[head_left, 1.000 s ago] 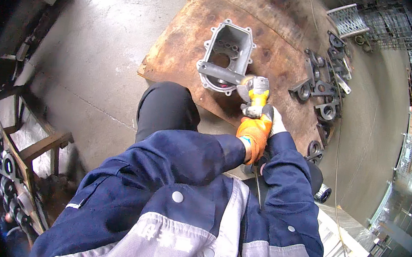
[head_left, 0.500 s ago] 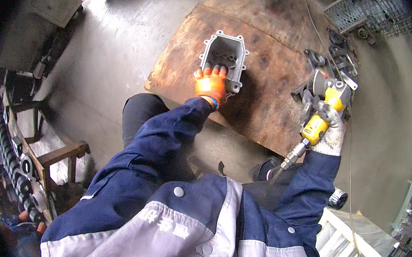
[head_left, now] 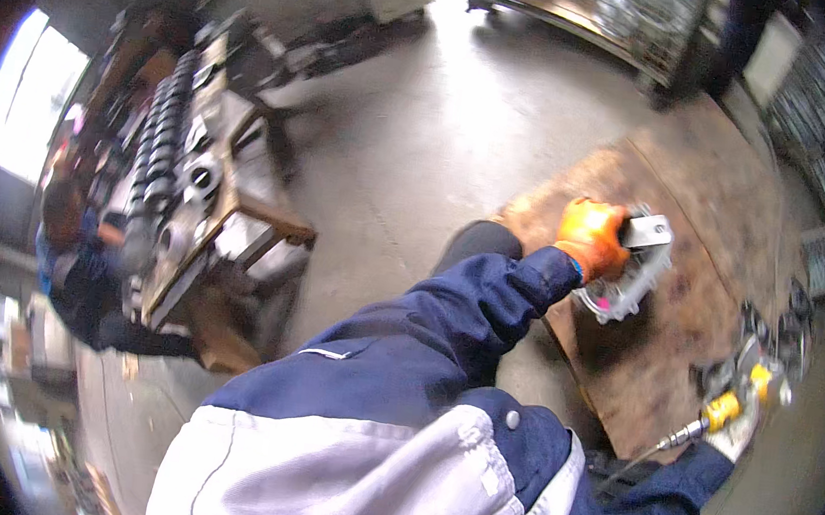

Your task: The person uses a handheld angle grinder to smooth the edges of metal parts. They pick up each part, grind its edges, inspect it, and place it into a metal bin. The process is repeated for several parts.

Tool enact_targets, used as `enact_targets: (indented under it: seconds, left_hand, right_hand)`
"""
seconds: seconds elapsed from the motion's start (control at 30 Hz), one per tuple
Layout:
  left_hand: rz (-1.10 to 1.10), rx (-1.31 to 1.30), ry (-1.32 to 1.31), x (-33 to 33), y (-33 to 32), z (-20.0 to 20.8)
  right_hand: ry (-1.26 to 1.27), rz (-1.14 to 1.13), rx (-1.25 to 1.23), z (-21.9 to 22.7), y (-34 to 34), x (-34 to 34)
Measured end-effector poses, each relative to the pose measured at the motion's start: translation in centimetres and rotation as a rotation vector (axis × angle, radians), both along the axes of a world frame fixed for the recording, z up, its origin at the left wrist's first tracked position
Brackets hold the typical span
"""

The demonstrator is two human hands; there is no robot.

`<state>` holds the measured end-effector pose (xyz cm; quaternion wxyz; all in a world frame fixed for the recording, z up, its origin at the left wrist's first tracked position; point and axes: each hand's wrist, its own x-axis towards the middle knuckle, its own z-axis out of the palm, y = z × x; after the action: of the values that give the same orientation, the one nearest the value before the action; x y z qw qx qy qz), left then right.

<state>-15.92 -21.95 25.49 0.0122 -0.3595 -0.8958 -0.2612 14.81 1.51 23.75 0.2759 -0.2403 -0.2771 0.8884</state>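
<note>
My left hand [head_left: 590, 238], in an orange glove, is closed on the edge of a grey cast metal housing [head_left: 645, 282]. The housing has bolt lugs along its rim and sits tilted on a stained wooden board [head_left: 663, 364]. A flat tab with a hole sticks out beside my fingers. Off to the right, my right hand [head_left: 742, 429], in a whitish glove, is wrapped round a yellow air grinder [head_left: 721, 411]. The grinder's metal hose fitting points back toward me, and its head is blurred, near dark metal parts at the board's right side.
Dark metal parts [head_left: 796, 323] lie along the board's right edge. To the left stands a wooden bench [head_left: 261, 212] with a black spiral shaft [head_left: 166, 131] and metal rings. Another person [head_left: 79, 273] is beside that bench. A wire-sided cart [head_left: 607, 37] stands at the back.
The view has swung left, bringing in the bench and the other person. My left hand has gone from the housing's opening to gripping its edge, and the housing is turned and tilted. The grinder remains in my right hand.
</note>
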Motion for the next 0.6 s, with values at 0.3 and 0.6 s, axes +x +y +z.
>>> enact_targets:
  seconds: [0.3,0.6]
  left_hand:
    - [0.477,0.189,0.183,-5.4,-25.3,14.0]
    - [1.286,0.189,0.246,-6.2,-51.4,15.7]
  right_hand:
    - [-0.386,-0.08,-0.055,-3.6,3.6,0.2]
    - [0.119,0.728,-0.019,-4.6,3.2,2.4]
